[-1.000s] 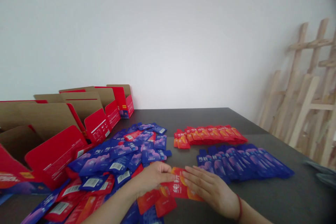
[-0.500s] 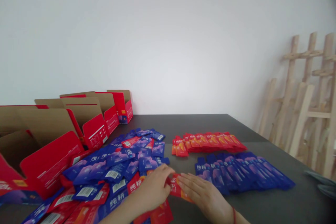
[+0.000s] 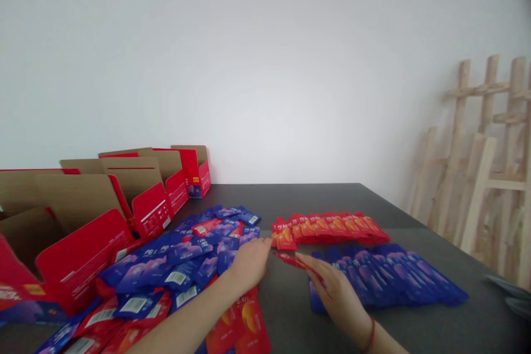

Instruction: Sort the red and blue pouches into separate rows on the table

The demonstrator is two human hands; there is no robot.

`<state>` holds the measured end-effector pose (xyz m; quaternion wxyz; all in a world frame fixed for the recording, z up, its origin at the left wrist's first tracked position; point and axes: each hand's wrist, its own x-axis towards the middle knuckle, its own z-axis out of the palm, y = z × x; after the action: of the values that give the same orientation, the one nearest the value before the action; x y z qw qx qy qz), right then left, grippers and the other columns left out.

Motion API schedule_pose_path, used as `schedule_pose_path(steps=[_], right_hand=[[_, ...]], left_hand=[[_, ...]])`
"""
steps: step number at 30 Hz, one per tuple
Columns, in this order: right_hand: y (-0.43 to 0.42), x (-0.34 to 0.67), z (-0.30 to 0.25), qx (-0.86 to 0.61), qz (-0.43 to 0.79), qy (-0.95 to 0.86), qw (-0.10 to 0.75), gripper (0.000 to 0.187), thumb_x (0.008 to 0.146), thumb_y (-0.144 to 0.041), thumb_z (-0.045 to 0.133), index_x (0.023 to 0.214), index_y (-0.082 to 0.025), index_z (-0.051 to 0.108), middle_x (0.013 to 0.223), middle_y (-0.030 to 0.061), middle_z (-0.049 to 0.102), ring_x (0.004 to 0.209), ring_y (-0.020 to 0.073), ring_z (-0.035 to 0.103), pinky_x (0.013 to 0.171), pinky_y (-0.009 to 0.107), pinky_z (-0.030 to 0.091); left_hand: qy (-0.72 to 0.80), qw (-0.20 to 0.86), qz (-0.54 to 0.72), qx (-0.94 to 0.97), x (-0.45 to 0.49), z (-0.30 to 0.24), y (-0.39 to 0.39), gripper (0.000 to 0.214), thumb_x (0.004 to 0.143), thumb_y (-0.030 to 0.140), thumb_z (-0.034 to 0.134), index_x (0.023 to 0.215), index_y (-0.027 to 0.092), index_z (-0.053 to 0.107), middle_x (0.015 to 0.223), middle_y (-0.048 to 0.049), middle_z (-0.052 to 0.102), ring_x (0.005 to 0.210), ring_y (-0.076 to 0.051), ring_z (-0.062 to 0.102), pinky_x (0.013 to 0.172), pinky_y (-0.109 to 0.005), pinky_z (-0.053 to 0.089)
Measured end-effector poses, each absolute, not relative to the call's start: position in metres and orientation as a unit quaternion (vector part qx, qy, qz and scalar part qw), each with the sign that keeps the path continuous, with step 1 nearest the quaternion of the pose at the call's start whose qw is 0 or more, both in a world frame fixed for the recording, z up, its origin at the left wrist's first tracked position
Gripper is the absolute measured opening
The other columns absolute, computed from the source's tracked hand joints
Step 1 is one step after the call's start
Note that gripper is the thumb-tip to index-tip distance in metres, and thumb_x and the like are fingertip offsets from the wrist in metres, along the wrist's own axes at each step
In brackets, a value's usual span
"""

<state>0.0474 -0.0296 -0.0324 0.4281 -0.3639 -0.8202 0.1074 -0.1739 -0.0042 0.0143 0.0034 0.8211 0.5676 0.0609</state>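
My right hand [image 3: 334,290] grips a red pouch [image 3: 290,260] between thumb and fingers, tilted so that it shows nearly edge-on. My left hand [image 3: 252,261] reaches over the right side of a mixed pile of blue pouches [image 3: 188,249] and red pouches. Its fingers are curled close to the left end of an overlapping row of red pouches [image 3: 326,228]; what is in them, if anything, is hidden. Just beyond my right hand lies a fanned row of blue pouches [image 3: 385,276]. Orange-printed red pouches [image 3: 251,321] lie below my left wrist.
Open red cardboard boxes [image 3: 83,246] with brown insides line the left side. The dark table [image 3: 286,196] meets a white wall at the back. Wooden easels [image 3: 485,177] stand beyond its right edge, and a grey object [image 3: 512,290] lies near the right side.
My left hand has left the red pouch and moved forward towards the red row. My right hand has lifted that pouch and tilted it from flat to nearly edge-on.
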Motion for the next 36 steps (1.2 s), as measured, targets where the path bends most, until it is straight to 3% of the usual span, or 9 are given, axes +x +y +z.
schedule_pose_path(steps=[7,14,21,28,32,36], right_hand=[[0.032,0.044,-0.005,-0.444,-0.003,-0.818,0.365,0.036,0.094,-0.018,0.038,0.122,-0.018,0.061,0.118,0.0077,0.067,0.11,0.0199,0.063,0.096,0.036,0.05],[0.069,0.027,-0.016,-0.474,-0.06,-0.83,0.286,0.04,0.088,-0.005,0.039,0.122,-0.011,0.059,0.122,0.016,0.064,0.112,0.0228,0.061,0.098,0.037,0.047],[0.085,0.003,-0.027,-0.455,-0.101,-0.865,0.189,0.049,0.083,0.0,0.039,0.129,-0.009,0.053,0.137,0.016,0.052,0.126,0.0229,0.049,0.107,0.036,0.037],[0.104,-0.008,-0.038,-0.456,-0.119,-0.871,0.136,0.047,0.089,-0.004,0.036,0.133,-0.008,0.05,0.139,0.0173,0.049,0.129,0.0234,0.045,0.108,0.038,0.035],[0.109,-0.012,-0.046,-0.475,-0.118,-0.864,0.123,0.038,0.095,-0.019,0.047,0.133,-0.013,0.049,0.138,0.016,0.05,0.127,0.0269,0.047,0.106,0.049,0.036],[0.109,-0.013,-0.05,-0.485,-0.111,-0.86,0.117,0.041,0.094,-0.033,0.052,0.132,-0.016,0.049,0.138,0.0127,0.05,0.125,0.0281,0.047,0.104,0.053,0.035]], left_hand=[[0.642,0.015,0.053,0.765,-0.149,0.017,0.04,0.039,0.082,0.027,0.052,0.118,0.011,0.049,0.103,-0.0154,0.068,0.095,-0.029,0.066,0.075,-0.035,0.051],[0.637,-0.003,0.046,0.769,-0.127,0.004,0.044,0.055,0.071,0.041,0.066,0.118,0.013,0.055,0.122,-0.0168,0.059,0.109,-0.031,0.058,0.087,-0.036,0.049],[0.638,-0.014,0.037,0.769,-0.123,0.0,0.048,0.064,0.072,0.038,0.065,0.128,0.01,0.049,0.123,-0.0211,0.056,0.11,-0.034,0.057,0.092,-0.045,0.045],[0.641,-0.007,0.035,0.767,-0.125,-0.003,0.057,0.039,0.086,0.03,0.048,0.116,0.009,0.059,0.111,-0.0205,0.066,0.105,-0.032,0.061,0.098,-0.051,0.04],[0.642,-0.007,0.035,0.766,-0.123,-0.005,0.061,0.035,0.089,0.022,0.038,0.108,0.008,0.064,0.107,-0.0212,0.068,0.103,-0.031,0.063,0.1,-0.051,0.037],[0.638,-0.012,0.031,0.769,-0.123,-0.005,0.061,0.034,0.088,0.021,0.039,0.107,0.008,0.065,0.106,-0.0218,0.068,0.103,-0.031,0.063,0.099,-0.051,0.038]])
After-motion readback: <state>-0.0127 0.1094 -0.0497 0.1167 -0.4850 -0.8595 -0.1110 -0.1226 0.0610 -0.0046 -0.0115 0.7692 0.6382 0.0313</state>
